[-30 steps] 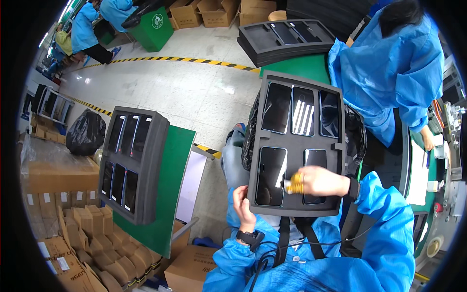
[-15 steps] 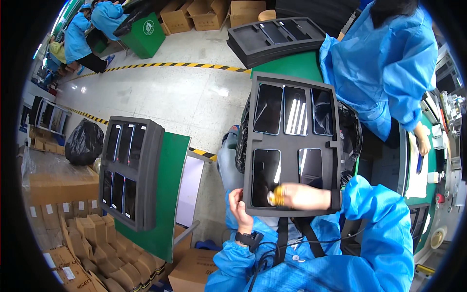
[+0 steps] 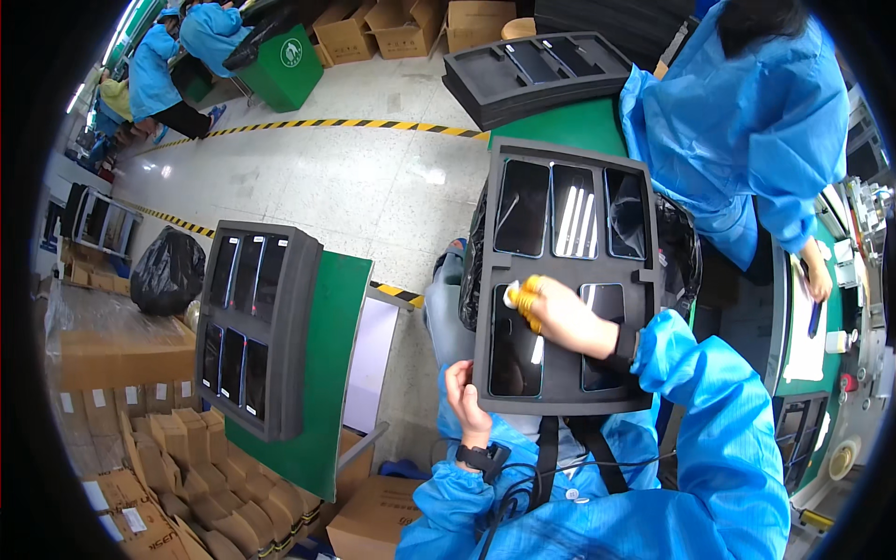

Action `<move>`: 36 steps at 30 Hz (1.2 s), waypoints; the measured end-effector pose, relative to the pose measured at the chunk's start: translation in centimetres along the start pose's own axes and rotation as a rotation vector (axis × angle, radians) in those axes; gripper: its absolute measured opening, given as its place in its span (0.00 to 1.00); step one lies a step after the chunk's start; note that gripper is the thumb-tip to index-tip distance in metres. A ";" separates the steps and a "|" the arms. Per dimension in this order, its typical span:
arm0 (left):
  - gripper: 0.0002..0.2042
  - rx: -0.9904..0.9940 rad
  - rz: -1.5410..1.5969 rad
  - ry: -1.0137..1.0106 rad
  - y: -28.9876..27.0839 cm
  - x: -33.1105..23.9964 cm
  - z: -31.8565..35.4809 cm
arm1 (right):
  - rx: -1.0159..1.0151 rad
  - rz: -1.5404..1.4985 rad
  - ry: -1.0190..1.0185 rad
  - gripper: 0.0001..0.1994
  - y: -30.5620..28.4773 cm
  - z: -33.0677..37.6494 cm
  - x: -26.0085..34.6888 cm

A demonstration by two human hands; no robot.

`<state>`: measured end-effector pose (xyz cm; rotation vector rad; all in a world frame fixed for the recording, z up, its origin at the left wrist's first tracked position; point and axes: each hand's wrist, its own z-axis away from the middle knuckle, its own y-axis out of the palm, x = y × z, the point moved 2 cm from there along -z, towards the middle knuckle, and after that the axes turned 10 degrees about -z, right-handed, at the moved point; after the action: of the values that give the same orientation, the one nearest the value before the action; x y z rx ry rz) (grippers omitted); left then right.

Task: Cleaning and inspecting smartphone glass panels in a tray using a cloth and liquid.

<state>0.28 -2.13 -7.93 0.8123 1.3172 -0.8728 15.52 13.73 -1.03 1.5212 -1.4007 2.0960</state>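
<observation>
A dark grey foam tray (image 3: 565,269) lies in front of me with several black-screened smartphones in its slots. At its near left corner my left hand (image 3: 465,401) holds the tray's side, with the fingers curled at the edge. My right hand (image 3: 565,313), with yellow covers on its fingertips, pinches a small white wad (image 3: 511,295) that looks like a wipe. The wad is at the upper end of the near-left phone (image 3: 516,359). Right of that phone, partly behind my right hand and wrist, is another phone (image 3: 602,301).
To the left, a second foam tray stack (image 3: 297,336) with phones stands on a green table (image 3: 341,280). More trays (image 3: 476,89) sit at the far side. A co-worker in blue (image 3: 737,131) is at the right. Cardboard boxes (image 3: 373,518) stand at lower left.
My right hand has moved the white wad away from me, from the near-left phone's lower part to its upper end. My left hand stays at the tray's corner.
</observation>
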 end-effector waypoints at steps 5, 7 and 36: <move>0.23 -0.003 0.010 0.006 -0.2 0.3 0.0 | 0.343 0.203 -0.543 0.06 4.8 6.2 5.1; 0.23 0.005 0.013 0.001 -0.3 0.6 0.0 | 0.421 0.022 -0.348 0.07 3.7 4.9 4.6; 0.12 0.541 -0.134 0.180 2.1 -14.0 2.1 | 0.055 -1.420 0.406 0.18 -0.6 11.8 6.7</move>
<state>2.45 -2.06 6.23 1.2556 1.3171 -1.3169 20.40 2.58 5.14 1.2896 0.0435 1.3109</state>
